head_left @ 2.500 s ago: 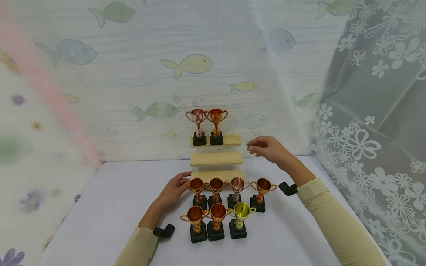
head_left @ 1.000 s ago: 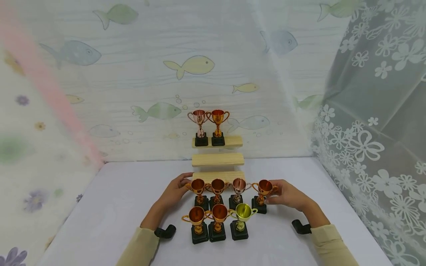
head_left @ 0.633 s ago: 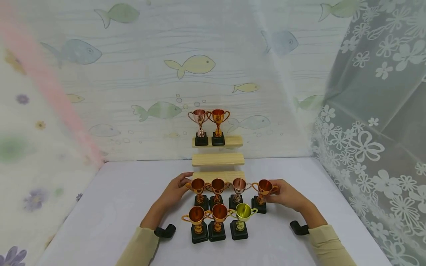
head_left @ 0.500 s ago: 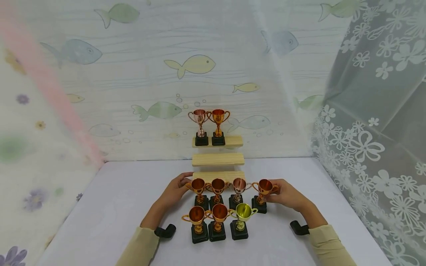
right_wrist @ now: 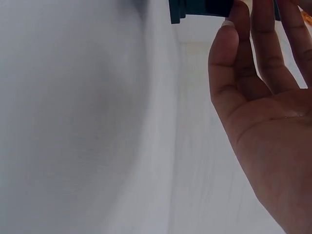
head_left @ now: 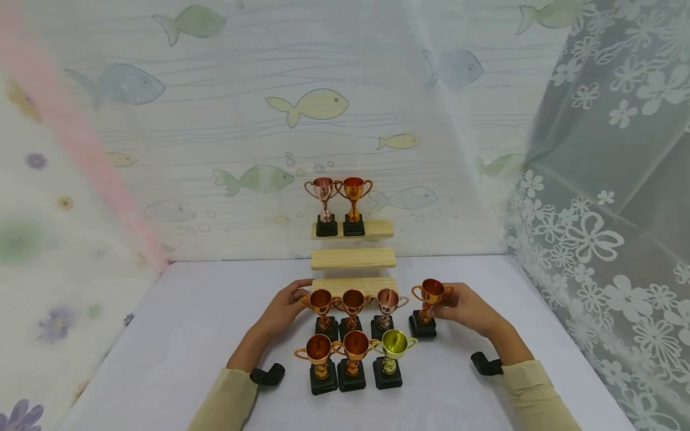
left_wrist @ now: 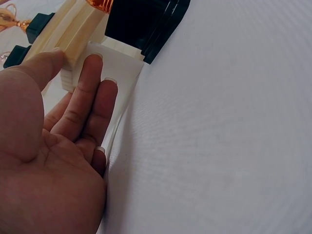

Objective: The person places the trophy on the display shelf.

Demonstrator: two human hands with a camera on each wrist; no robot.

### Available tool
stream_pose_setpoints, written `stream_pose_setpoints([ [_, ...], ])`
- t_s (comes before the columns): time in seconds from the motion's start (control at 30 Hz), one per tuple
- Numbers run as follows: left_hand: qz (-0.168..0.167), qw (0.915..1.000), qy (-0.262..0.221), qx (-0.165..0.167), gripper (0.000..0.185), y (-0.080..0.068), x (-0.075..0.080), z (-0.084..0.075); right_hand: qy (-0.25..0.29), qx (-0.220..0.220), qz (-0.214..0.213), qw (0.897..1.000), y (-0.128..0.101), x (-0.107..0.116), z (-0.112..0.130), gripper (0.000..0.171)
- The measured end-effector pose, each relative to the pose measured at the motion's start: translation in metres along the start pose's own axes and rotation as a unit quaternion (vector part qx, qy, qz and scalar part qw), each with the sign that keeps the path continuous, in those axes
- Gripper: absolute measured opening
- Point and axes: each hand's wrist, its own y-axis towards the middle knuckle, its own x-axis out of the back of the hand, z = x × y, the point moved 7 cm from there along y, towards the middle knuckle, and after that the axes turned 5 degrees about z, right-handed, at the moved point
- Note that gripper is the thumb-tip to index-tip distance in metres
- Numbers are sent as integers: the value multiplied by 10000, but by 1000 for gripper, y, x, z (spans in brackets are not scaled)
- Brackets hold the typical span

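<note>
My right hand (head_left: 465,306) grips a copper trophy (head_left: 430,293) by its cup, at the right end of the back row; its black base (head_left: 422,327) sits just above or on the table, I cannot tell which. In the right wrist view my fingers (right_wrist: 253,44) reach up to that black base (right_wrist: 200,9). My left hand (head_left: 283,308) rests with straight fingers (left_wrist: 92,92) against the left end of the wooden stepped stand (head_left: 353,258). Two trophies (head_left: 338,205) stand on its top step.
Three more trophies (head_left: 353,305) form the back row on the white table (head_left: 188,335). The front row has two copper trophies (head_left: 335,353) and a yellow-green one (head_left: 392,348). A fish-print backdrop is behind, and a lace curtain (head_left: 593,209) hangs on the right.
My right hand came down from beside the top step, took hold of the right-end trophy, and has now moved it slightly up and to the right. The left hand stayed put.
</note>
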Motion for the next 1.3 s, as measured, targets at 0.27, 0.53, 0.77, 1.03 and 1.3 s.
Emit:
stream_pose_setpoints([
  [0.27,-44,10000,-57,62,50,0,0,1,245,-170,-372,9989,13,12,9,36],
  [0.53,-12,10000,-37,39,50,1,-1,2,314,-148,-755,9965,30,26,28,33],
  [0.77,-6,10000,-11,72,49,1,0,-1,52,-63,-941,9955,48,38,49,39],
  [1.03,21,10000,-45,-7,49,1,1,-1,-80,-11,-1475,9890,73,55,70,34],
  [1.3,38,9999,-118,-1,49,1,-2,0,-293,-235,-1723,9843,99,60,87,32],
])
